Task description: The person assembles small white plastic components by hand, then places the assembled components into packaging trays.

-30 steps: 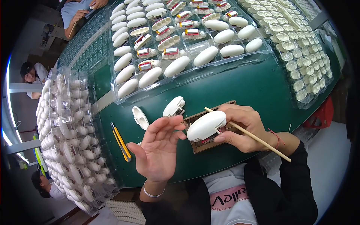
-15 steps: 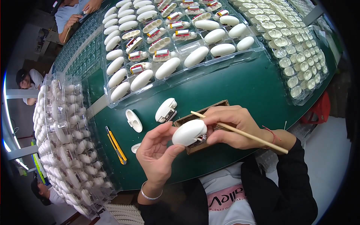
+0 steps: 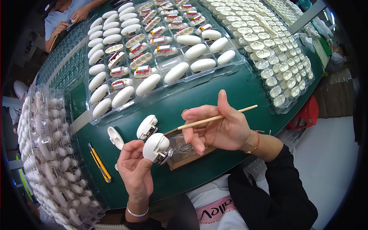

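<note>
My left hand grips a white oval plastic housing between thumb and fingers. The housing is tilted, and a dark and metallic part juts from its lower right side. In my right hand a thin wooden stick lies across the fingers and is held by the thumb side, with the palm turned up. Its left tip is near the housing but apart from it. Below that hand a cardboard box holds thin metal pins. Another white housing and an open half shell rest just beyond my left hand.
A yellow utility knife lies on the green table at left. A clear tray of white housings stands beyond, with stacked trays at left and right. A co-worker's hands show far left; a red stool is right.
The view has shifted. My right hand has drawn away from the housing and turned palm up, keeping the stick. My left hand has turned the housing, so its inner parts show more.
</note>
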Tool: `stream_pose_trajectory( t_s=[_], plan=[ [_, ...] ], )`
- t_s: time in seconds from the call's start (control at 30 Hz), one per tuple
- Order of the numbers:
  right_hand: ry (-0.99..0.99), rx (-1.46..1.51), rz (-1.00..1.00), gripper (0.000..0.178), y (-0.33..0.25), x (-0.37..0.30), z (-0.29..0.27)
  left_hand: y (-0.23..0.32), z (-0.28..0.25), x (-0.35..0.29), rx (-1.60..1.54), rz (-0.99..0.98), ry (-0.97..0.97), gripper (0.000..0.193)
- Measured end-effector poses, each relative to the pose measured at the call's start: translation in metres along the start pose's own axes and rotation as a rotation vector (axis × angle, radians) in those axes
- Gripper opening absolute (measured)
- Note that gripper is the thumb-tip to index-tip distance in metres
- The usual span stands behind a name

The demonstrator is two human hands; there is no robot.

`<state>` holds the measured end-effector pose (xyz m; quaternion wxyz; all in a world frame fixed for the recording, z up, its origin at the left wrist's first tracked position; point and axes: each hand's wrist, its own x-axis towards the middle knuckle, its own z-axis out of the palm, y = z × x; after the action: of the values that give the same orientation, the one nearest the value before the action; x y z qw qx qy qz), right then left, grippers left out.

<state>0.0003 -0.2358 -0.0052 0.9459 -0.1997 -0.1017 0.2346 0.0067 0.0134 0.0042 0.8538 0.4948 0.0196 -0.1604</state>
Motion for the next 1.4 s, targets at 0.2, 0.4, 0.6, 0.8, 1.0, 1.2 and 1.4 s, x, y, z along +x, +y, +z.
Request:
stream_pose_trajectory(
  t_s=[0.2, 0.4, 0.6, 0.8, 1.0, 1.2, 1.4],
  plan=[
    [0.005, -0.092, 0.082, 0.084, -0.002, -0.001, 0.003, 0.001, 0.002, -0.001, 0.001, -0.007, 0.008, 0.045],
    [0.013, -0.104, 0.12, 0.086, -0.002, -0.002, 0.005, 0.0, 0.002, -0.002, 0.02, -0.034, 0.01, 0.045],
    [0.055, -0.118, 0.104, 0.09, 0.001, -0.002, 0.004, 0.0, 0.004, -0.002, 0.056, -0.062, -0.067, 0.043],
    [-0.449, -0.022, 0.01, 0.098, -0.009, -0.002, -0.007, -0.004, 0.008, -0.002, 0.061, -0.071, -0.178, 0.039],
    [-0.643, -0.039, -0.031, 0.063, -0.015, -0.001, -0.003, -0.003, 0.008, -0.001, 0.126, -0.013, -0.146, 0.034],
    [-0.336, -0.214, -0.092, 0.03, -0.012, -0.01, 0.004, 0.025, 0.002, 0.028, 0.525, 0.207, -0.051, 0.027],
    [-0.159, -0.265, -0.153, 0.027, -0.014, -0.009, 0.003, 0.048, -0.007, 0.101, 0.813, 0.455, 0.05, 0.034]
  ],
)
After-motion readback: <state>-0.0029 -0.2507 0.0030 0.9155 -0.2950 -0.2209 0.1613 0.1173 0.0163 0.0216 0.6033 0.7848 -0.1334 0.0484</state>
